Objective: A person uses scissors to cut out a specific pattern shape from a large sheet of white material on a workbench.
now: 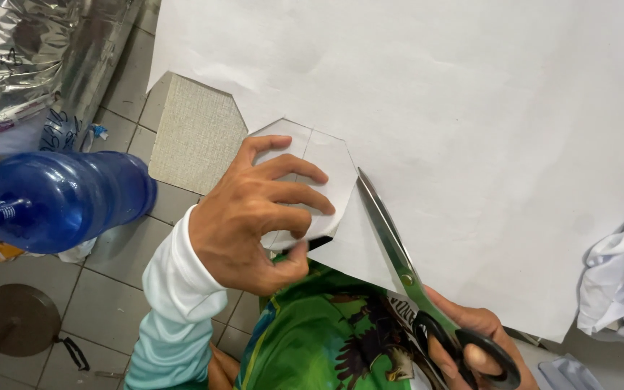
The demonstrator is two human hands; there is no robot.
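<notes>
The left hand (258, 217) is pinching a small grey cardboard piece (319, 180) — thumb under, fingers spread on top — against the big white sheet (471, 123), while the right hand (471, 347) is gripping black-handled scissors (399, 253), blades nearly closed along the piece's edge.

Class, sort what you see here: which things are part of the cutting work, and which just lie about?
In use: scissors in right hand; small paper piece under left hand; large white sheet.

Lying about: blue bottle; foil bag; white cloth; woven board.
</notes>
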